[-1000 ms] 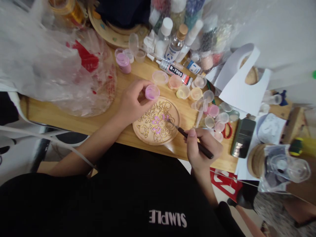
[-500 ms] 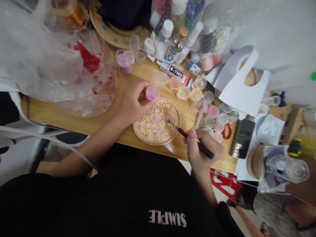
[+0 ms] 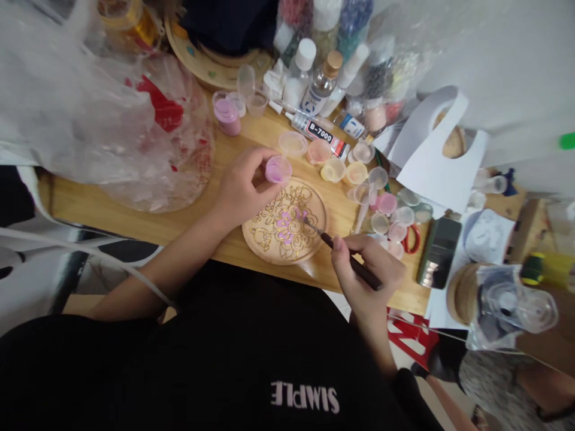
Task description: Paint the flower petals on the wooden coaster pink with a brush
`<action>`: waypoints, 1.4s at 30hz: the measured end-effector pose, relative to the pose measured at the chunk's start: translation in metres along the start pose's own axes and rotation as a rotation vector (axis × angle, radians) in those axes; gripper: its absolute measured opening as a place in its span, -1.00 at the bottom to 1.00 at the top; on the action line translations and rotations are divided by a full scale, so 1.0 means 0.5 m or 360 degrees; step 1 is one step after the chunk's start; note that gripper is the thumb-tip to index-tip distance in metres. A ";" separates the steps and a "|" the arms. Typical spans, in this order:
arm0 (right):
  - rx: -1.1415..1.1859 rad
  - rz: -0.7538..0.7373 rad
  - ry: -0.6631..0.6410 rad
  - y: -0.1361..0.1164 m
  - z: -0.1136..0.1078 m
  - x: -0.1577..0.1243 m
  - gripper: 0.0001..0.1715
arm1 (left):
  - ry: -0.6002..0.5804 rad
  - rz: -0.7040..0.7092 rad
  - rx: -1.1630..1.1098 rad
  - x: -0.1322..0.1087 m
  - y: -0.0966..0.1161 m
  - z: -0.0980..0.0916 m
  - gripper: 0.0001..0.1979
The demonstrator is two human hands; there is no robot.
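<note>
My left hand pinches a small clear cup of purple paint at the upper edge of a round wooden plate. Gold outlines of flowers and leaves cover the plate, and several petals of the middle flower are filled with purple. In my right hand is a thin tool with a dark handle, which looks like a palette knife. Its metal tip touches, or hovers just over, the flower; I cannot tell which.
Several small paint cups stand right of the plate, near red-handled scissors and a dark phone. A glue tube and bottles line the back. A plastic bag covers the left side.
My right hand has shifted slightly left and down, with the tool's handle tilting a little. My left hand and the cup stay almost where they were.
</note>
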State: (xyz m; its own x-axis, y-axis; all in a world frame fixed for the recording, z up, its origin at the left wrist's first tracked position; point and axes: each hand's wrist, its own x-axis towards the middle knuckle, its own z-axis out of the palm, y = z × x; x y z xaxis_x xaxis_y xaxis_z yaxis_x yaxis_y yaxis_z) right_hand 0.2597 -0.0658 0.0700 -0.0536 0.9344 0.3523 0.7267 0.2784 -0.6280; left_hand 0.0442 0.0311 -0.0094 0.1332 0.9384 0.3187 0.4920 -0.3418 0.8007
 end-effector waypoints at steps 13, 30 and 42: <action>-0.0050 -0.0034 -0.0062 -0.003 -0.005 -0.011 -0.81 | -0.0049 -0.0027 -0.0042 0.003 -0.011 0.002 -0.73; -0.0074 -0.0032 -0.0017 0.003 -0.002 -0.015 -0.81 | -0.0021 -0.0014 -0.0031 0.003 0.005 -0.004 -0.73; -0.0120 -0.0083 -0.0031 -0.001 -0.001 -0.010 -0.80 | -0.0021 -0.0047 -0.0025 0.002 0.002 -0.001 -0.73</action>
State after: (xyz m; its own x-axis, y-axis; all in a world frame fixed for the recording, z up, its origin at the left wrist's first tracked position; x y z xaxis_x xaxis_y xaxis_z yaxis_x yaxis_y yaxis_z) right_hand 0.2600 -0.0707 0.0691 -0.1056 0.9234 0.3690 0.7722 0.3100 -0.5546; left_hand 0.0443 0.0317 -0.0079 0.1303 0.9487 0.2880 0.4823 -0.3145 0.8176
